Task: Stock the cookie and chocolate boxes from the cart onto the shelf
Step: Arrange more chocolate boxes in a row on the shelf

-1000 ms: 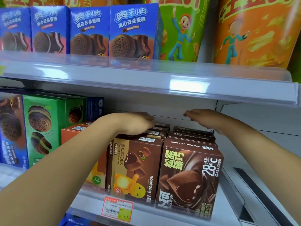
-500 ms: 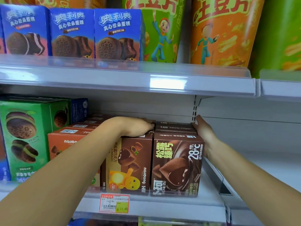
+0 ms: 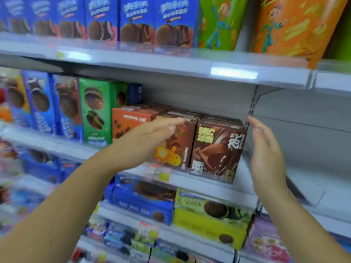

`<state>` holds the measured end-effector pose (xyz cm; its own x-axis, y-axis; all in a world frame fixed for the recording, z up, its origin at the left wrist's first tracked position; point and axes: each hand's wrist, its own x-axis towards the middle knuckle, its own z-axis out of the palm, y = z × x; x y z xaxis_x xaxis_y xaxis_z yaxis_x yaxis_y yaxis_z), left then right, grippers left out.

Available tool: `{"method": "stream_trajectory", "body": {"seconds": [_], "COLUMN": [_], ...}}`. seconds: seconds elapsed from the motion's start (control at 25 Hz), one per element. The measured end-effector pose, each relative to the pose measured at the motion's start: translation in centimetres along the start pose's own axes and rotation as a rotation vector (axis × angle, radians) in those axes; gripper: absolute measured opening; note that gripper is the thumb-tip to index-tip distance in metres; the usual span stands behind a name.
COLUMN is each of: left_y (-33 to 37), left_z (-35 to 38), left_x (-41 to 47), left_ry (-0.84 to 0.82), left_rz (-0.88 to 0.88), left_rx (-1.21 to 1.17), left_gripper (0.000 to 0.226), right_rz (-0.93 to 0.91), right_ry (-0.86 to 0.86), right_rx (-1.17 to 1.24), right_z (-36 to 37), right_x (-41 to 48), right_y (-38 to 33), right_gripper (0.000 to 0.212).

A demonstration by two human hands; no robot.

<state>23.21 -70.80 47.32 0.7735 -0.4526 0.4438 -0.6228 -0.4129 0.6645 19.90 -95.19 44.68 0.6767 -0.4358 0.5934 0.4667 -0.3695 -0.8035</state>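
Centre of frame: the dark chocolate box [image 3: 216,149] stands upright at the front edge of the middle shelf [image 3: 209,180], touching a brown box [image 3: 182,147] on its left. Further left stand an orange box [image 3: 131,120] and a green box [image 3: 98,114]. The left hand [image 3: 148,137], fingers straight and together, lies across the brown box's front, gripping nothing; contact cannot be confirmed owing to blur. The right hand [image 3: 266,154], flat and fully open, palm facing the dark chocolate box's right side, is just beside it with a gap showing. A price tag [image 3: 158,172] sits on the shelf rim. Blue boxes [image 3: 136,21] line the upper left.
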Motion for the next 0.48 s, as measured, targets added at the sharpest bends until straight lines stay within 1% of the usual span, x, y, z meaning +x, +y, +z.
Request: {"method": "stream_trajectory", "body": {"seconds": [0.04, 0.08, 0.16, 0.28, 0.32, 0.48], "left_y": [-0.7, -1.7, -4.0, -7.6, -8.7, -14.8], "left_z": [0.2, 0.4, 0.5, 0.0, -0.2, -2.7], "left_x": [-2.2, -4.6, -9.0, -15.4, -17.4, -25.9], "left_ry": [0.002, -0.005, -0.023, 0.011, 0.021, 0.068], "left_rz": [-0.051, -0.120, -0.257, -0.480, -0.528, -0.718], "left_rx": [-0.052, -0.083, -0.114, -0.137, -0.145, -0.197], "left_gripper": [0.034, 0.033, 0.033, 0.034, 0.035, 0.035], "right_rz": [-0.037, -0.033, 0.019, 0.216, 0.288, 0.487], "right_ry": [-0.019, -0.054, -0.149, -0.367, -0.435, -0.708], "right_rx": [0.025, 0.062, 0.124, 0.215, 0.245, 0.221], "right_z": [0.2, 0.8, 2.3, 6.2, 7.8, 15.6], "right_x": [-1.8, -3.6, -6.7, -11.6, -13.2, -20.2], "right_y": [0.1, 0.5, 1.4, 2.3, 2.7, 4.3], "right_gripper": [0.032, 0.031, 0.031, 0.028, 0.027, 0.026]}}
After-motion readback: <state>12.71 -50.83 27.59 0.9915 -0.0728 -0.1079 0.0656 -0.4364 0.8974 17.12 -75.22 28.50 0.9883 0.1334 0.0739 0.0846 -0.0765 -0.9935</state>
